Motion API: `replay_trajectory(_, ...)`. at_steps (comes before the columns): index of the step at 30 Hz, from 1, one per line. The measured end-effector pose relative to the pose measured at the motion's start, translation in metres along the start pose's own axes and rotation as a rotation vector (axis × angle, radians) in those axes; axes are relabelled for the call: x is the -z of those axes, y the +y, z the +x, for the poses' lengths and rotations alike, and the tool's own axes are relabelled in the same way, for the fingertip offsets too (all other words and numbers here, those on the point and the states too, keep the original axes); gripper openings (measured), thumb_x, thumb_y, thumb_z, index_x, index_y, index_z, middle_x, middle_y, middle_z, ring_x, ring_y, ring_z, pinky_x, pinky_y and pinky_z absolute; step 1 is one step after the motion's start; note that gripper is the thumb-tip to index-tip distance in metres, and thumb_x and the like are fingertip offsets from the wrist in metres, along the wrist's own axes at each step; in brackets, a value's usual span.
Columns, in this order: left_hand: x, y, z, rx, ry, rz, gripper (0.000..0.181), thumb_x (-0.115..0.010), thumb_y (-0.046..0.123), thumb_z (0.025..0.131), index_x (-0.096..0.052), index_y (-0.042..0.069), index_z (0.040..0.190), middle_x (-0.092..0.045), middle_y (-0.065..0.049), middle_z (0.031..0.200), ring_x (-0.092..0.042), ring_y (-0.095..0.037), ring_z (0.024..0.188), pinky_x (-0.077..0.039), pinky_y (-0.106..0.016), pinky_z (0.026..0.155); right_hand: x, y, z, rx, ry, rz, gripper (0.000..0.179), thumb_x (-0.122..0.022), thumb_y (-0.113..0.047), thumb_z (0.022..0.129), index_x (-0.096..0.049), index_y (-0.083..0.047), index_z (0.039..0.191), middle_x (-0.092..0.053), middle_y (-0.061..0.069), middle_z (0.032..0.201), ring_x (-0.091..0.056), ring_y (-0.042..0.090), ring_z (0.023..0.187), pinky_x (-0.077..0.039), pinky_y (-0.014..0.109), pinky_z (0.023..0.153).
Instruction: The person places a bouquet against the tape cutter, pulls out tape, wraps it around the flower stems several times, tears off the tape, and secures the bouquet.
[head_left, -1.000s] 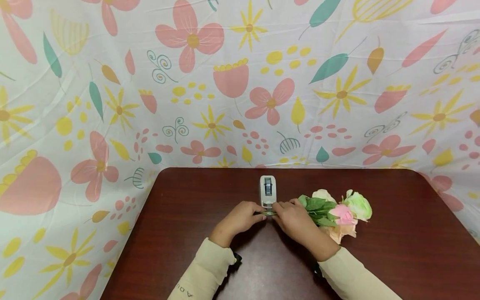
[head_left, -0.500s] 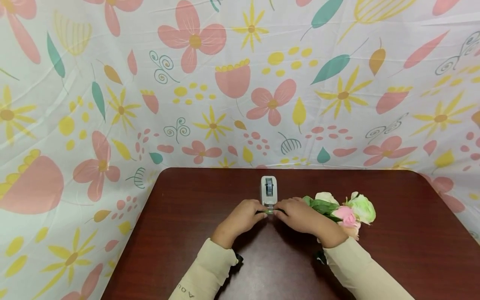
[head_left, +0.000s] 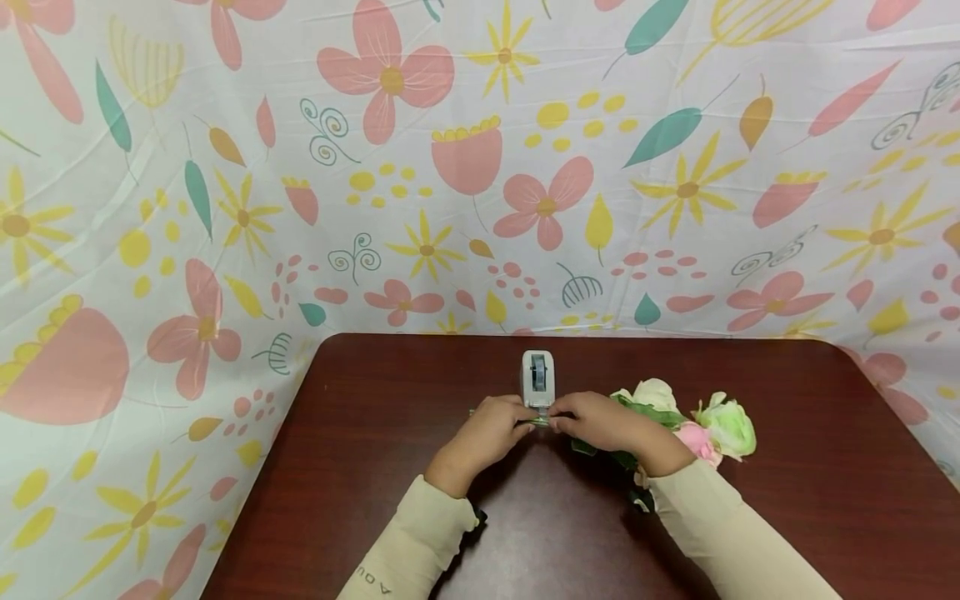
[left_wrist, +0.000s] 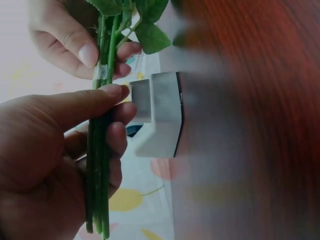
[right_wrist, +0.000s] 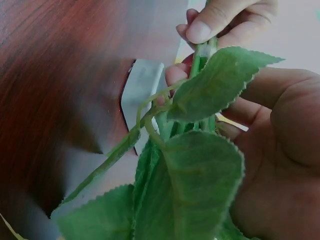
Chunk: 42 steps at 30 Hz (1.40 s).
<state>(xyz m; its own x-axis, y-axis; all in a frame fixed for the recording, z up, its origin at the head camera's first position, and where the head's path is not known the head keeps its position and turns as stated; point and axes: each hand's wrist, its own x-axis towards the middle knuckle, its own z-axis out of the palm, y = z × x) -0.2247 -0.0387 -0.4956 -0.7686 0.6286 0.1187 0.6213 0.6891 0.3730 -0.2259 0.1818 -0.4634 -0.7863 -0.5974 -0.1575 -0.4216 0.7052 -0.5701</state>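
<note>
A bunch of flowers, with pale green, white and pink blooms [head_left: 726, 427], lies sideways between the hands. In the left wrist view, the left hand [left_wrist: 65, 135] grips the green stems [left_wrist: 97, 185] below a strip of clear tape [left_wrist: 100, 73] stuck across them. The right hand [head_left: 600, 421] holds the stems on the bloom side of that strip, partly hidden by leaves [right_wrist: 202, 170] in the right wrist view. Just beyond the fingers stands a white tape dispenser [head_left: 529, 400] with a roll in it. The right arm covers some of the blooms.
The dark red-brown table [head_left: 390, 375] reaches back to a flower-printed cloth [head_left: 465, 233] hung behind it and along the left side. A dark wrist strap piece [head_left: 641, 500] shows under the right sleeve.
The right hand has shifted slightly right along with the blooms, and the bunch has turned a little. Stem ends now show left of the left hand, which has barely moved. The dispenser stays put.
</note>
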Motion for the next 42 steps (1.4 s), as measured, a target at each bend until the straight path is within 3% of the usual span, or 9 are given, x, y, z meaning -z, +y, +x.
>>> replay_trajectory(3,-0.001,0.0,0.0,-0.001,0.002,0.006,0.029,-0.067,0.022,0.098,-0.072,0.023,0.127,-0.072,0.007,0.108,-0.066,-0.007,0.097,-0.048,-0.029,0.089,0.001,0.002,0.0,-0.003,-0.027,0.02,0.023,-0.053,-0.023,0.106,-0.072,-0.012,0.111,-0.07,0.001,0.106,-0.061,0.013,0.095,-0.05,0.034,0.083)
replay_trajectory(7,-0.001,0.001,0.001,0.001,0.007,0.007,0.028,-0.068,0.021,0.098,-0.073,0.024,0.125,-0.071,0.007,0.105,-0.064,-0.007,0.093,-0.043,-0.028,0.085,0.001,0.004,0.0,-0.001,-0.044,0.046,0.022,-0.051,-0.021,0.107,-0.07,-0.011,0.108,-0.071,0.002,0.098,-0.057,0.009,0.085,-0.046,0.029,0.078)
replay_trajectory(12,-0.001,0.003,0.002,0.014,0.001,0.026,0.025,-0.069,0.019,0.097,-0.075,0.023,0.121,-0.072,0.008,0.106,-0.064,-0.007,0.096,-0.043,-0.029,0.084,-0.002,0.003,0.0,0.032,0.0,0.008,0.019,-0.053,-0.015,0.105,-0.071,-0.012,0.1,-0.07,0.001,0.087,-0.053,0.005,0.076,-0.043,0.025,0.072)
replay_trajectory(15,0.001,0.004,0.002,0.031,-0.021,0.036,0.023,-0.066,0.021,0.099,-0.074,0.021,0.121,-0.071,0.006,0.106,-0.063,-0.007,0.093,-0.044,-0.028,0.082,-0.006,0.001,-0.001,0.059,0.065,-0.091,0.016,-0.057,-0.015,0.103,-0.073,-0.014,0.1,-0.071,-0.002,0.089,-0.058,0.008,0.08,-0.048,0.03,0.075)
replay_trajectory(20,0.003,0.006,0.0,0.063,-0.065,0.003,0.028,-0.058,0.03,0.104,-0.071,0.017,0.125,-0.066,0.003,0.107,-0.058,-0.007,0.085,-0.047,-0.025,0.077,-0.014,-0.003,-0.004,0.1,0.209,-0.298,0.014,-0.065,-0.016,0.099,-0.076,-0.014,0.106,-0.073,-0.002,0.096,-0.067,0.021,0.094,-0.051,0.049,0.091)
replay_trajectory(27,0.002,0.003,0.001,0.094,-0.051,-0.014,0.026,-0.058,0.03,0.104,-0.072,0.018,0.122,-0.063,0.004,0.104,-0.058,-0.008,0.087,-0.049,-0.023,0.075,-0.028,-0.003,-0.004,0.192,0.427,-0.482,0.009,-0.074,-0.015,0.091,-0.076,-0.01,0.099,-0.072,0.001,0.09,-0.066,0.022,0.092,-0.05,0.048,0.095)
replay_trajectory(31,0.001,0.0,0.003,0.098,-0.022,-0.029,0.019,-0.063,0.029,0.101,-0.072,0.019,0.115,-0.066,0.005,0.101,-0.06,-0.006,0.085,-0.05,-0.022,0.074,-0.032,-0.004,-0.003,0.215,0.499,-0.545,0.013,-0.079,-0.016,0.087,-0.075,-0.01,0.098,-0.071,0.002,0.091,-0.065,0.023,0.093,-0.049,0.051,0.098)
replay_trajectory(37,-0.003,-0.005,0.005,0.079,0.008,-0.062,0.014,-0.066,0.025,0.1,-0.072,0.02,0.111,-0.067,0.005,0.099,-0.062,-0.007,0.087,-0.051,-0.023,0.077,-0.036,-0.003,-0.002,0.182,0.503,-0.556,0.016,-0.081,-0.018,0.086,-0.074,-0.011,0.099,-0.071,0.003,0.093,-0.066,0.025,0.097,-0.045,0.056,0.103)
replay_trajectory(42,-0.007,-0.007,0.005,0.053,0.042,-0.054,0.013,-0.068,0.023,0.098,-0.073,0.02,0.109,-0.067,0.006,0.098,-0.062,-0.007,0.086,-0.05,-0.022,0.077,-0.033,-0.004,-0.001,0.133,0.439,-0.54,0.016,-0.075,-0.025,0.091,-0.074,-0.013,0.101,-0.07,0.004,0.096,-0.065,0.027,0.099,-0.044,0.058,0.103)
